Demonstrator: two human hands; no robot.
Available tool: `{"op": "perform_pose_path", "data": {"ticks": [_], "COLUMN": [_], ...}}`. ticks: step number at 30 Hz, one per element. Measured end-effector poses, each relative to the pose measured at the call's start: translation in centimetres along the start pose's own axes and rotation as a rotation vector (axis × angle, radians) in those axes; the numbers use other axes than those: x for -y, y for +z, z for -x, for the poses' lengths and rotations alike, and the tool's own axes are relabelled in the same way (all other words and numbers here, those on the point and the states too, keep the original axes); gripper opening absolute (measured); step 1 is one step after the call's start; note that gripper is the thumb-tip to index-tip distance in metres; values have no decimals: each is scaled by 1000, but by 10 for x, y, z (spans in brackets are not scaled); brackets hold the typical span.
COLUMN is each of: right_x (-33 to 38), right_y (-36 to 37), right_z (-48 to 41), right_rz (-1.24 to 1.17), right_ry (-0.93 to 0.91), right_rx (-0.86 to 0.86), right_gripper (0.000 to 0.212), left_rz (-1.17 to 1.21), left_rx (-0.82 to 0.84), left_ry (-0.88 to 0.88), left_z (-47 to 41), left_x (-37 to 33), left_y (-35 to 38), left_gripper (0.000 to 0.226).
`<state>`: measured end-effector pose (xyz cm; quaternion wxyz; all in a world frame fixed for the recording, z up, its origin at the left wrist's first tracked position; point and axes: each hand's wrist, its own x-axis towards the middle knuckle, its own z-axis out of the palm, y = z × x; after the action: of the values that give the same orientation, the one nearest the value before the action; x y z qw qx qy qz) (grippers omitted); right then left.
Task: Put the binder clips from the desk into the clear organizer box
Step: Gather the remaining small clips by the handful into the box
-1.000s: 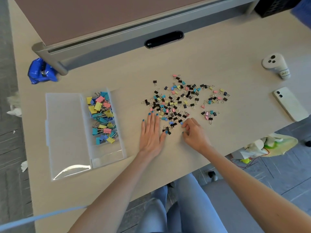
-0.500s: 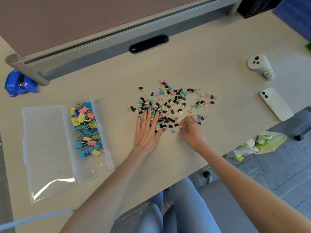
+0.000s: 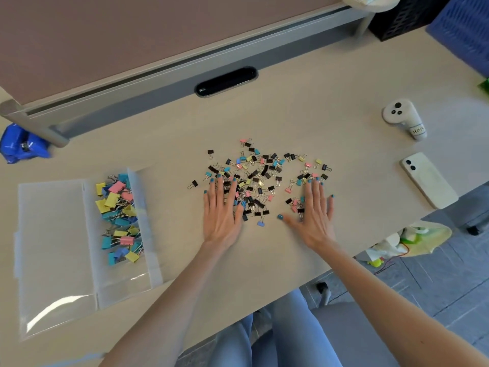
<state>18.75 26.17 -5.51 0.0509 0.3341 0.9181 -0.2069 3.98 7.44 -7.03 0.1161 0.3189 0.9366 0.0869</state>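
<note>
Several small binder clips (image 3: 260, 170), black, blue, pink and yellow, lie scattered on the beige desk (image 3: 304, 115). My left hand (image 3: 223, 215) lies flat with straight fingers on the pile's left side. My right hand (image 3: 313, 211) lies flat, fingers spread, on the pile's right side, covering a few clips. Neither hand holds a clip. The clear organizer box (image 3: 144, 260) stands open at the left, its lid (image 3: 53, 234) folded out flat. Larger coloured clips (image 3: 119, 213) fill the box's tray.
A white phone (image 3: 427, 180) and a white controller (image 3: 404, 117) lie at the desk's right. A blue object (image 3: 22, 144) sits at the far left beside the grey partition rail (image 3: 132, 94). The desk's front edge runs just under my forearms.
My right hand has opened from a curled pinch at the pile's front and moved right, flattening onto the right-hand clips. My left hand stays flat. The view has shifted.
</note>
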Motion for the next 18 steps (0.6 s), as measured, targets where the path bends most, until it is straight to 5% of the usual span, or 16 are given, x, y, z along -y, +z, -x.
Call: {"op": "perform_pose_path", "data": {"ticks": [8,18], "right_x": [10,-7], "right_y": [-3,-12], "right_z": [-30,-67], "right_rz": [65,-109], "right_ry": [-211,35], "right_rx": [27,-21], "right_gripper": [98,93], "left_rz": [85,-6], "left_rx": [21,22], "left_ry": [69,25], "left_z": [-5,-18], "left_x": [-15,-23], "left_y": [-11,-5], "left_gripper": [70,75]}}
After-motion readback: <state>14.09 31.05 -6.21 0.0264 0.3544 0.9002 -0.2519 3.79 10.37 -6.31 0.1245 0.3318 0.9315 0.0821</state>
